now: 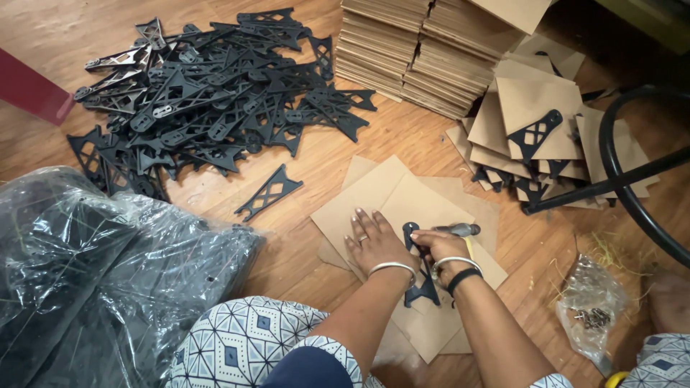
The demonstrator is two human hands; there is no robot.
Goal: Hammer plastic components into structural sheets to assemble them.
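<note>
We press our left hand (372, 243) flat on the black bracket (420, 269) lying on the cardboard sheet (402, 197) on the floor, while our right hand (440, 248), grip clenched around the screwdriver (460, 230), should stay upright and steady.

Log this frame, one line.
left hand flat on cardboard sheet | right hand grips tool over black bracket
</note>
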